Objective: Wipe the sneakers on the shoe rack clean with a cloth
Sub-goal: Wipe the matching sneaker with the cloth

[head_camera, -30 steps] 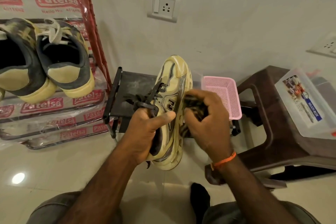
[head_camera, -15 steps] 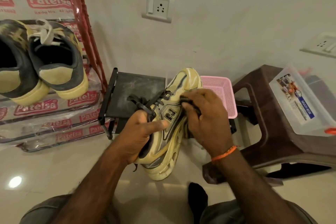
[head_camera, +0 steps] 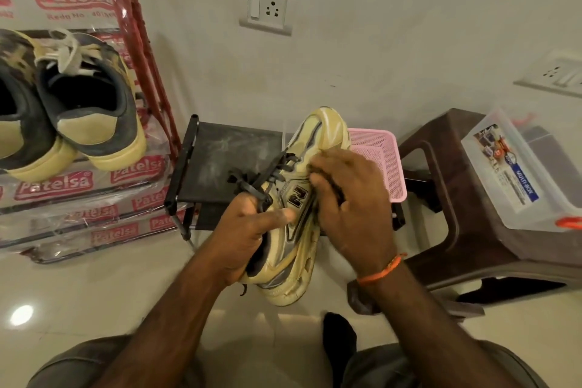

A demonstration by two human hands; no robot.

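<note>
Left hand (head_camera: 248,230) grips cream sneaker (head_camera: 302,198) at collar, held in air above floor. Right hand (head_camera: 349,208) presses dark cloth (head_camera: 333,189) on its side, fingers curled. Wiping underway. Dark pair (head_camera: 63,104) at left probably still waiting.

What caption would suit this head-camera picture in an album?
Left hand holds a cream sneaker while the right hand rubs a dark cloth along its side.

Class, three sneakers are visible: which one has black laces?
The cream sneaker held in both hands; the two dark sneakers on the stack have white laces.
</note>
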